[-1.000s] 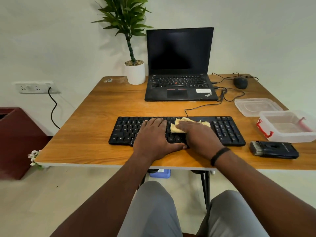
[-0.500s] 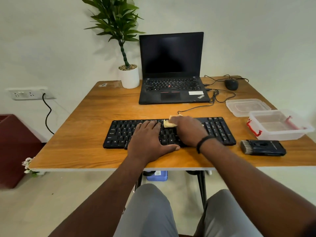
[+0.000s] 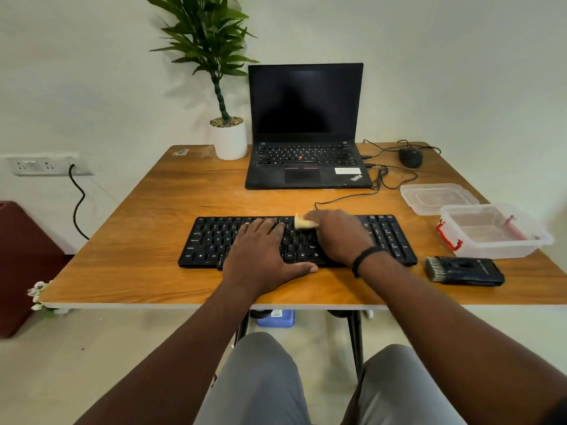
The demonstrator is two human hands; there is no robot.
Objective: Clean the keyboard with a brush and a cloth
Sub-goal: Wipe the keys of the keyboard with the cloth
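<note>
A black keyboard (image 3: 211, 240) lies across the front of the wooden table (image 3: 147, 271). My left hand (image 3: 264, 253) rests flat on its middle keys, fingers straight. My right hand (image 3: 340, 237) covers a yellow cloth (image 3: 302, 223) on the keys; only the cloth's left end shows past my fingertips near the top row, and the hand's fingers lie over it. A black brush tool (image 3: 464, 270) with bristles at its left end lies on the table to the right of the keyboard, untouched.
An open black laptop (image 3: 306, 161) stands behind the keyboard, with a potted plant (image 3: 228, 139) to its left and a wired mouse (image 3: 410, 157) to its right. A clear plastic box (image 3: 494, 231) and its lid (image 3: 435, 197) sit at the right. Cables trail between laptop and keyboard.
My right hand has slid the cloth leftward and toward the keyboard's top row, so less cloth shows. The left hand stays in place on the keys.
</note>
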